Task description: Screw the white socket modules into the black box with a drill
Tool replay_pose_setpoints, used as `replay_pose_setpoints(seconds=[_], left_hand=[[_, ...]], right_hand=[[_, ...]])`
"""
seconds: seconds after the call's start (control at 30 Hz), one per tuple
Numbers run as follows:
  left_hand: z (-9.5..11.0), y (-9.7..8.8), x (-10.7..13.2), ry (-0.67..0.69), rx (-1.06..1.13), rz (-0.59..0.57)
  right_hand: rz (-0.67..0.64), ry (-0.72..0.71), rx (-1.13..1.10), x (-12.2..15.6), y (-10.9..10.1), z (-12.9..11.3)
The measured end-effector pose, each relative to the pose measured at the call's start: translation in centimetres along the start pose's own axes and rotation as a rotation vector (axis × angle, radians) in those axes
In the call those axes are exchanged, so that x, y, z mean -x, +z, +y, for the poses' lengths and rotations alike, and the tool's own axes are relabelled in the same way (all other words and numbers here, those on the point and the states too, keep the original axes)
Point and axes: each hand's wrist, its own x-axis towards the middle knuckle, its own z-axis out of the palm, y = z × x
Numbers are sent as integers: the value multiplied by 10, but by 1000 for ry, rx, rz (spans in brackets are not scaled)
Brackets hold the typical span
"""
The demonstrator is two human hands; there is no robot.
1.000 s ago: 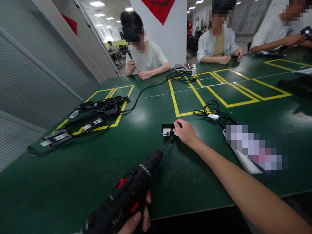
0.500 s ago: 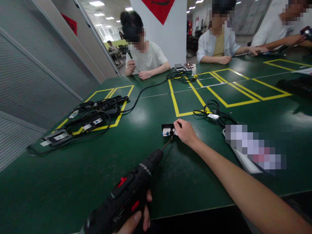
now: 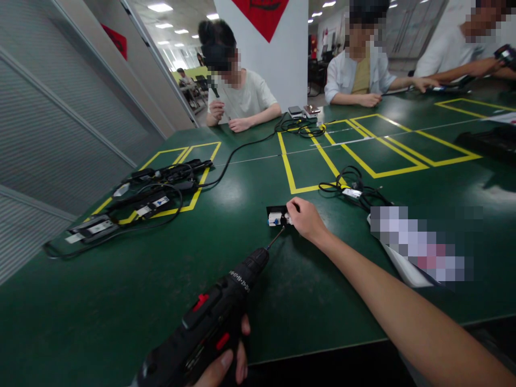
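My left hand is wrapped round the grip of a black cordless drill with red buttons, which points up and to the right. From the drill's chuck runs a long thin bit, its tip at the near edge of a small black-and-white part with a blue detail. Whether the tip touches the part I cannot tell. My right hand is closed on the right end of that part, holding it on the green table. Its fingertips hide that end.
Black devices with cables lie at left inside yellow tape. A coiled black cable and a blurred-out flat object lie at right. Across the table, one person holds a screwdriver; two other people sit farther right.
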Motion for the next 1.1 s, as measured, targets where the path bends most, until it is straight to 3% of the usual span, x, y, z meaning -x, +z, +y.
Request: replay_pose_setpoints(seconds=[0.63,1.1], left_hand=[[-10,-5,1,13,-35,-6],[-4,-2,1,14,-42,-12]], right_hand=[[-3,-3,-11,0,0,2],[-9,6,-3,0,-1,0]])
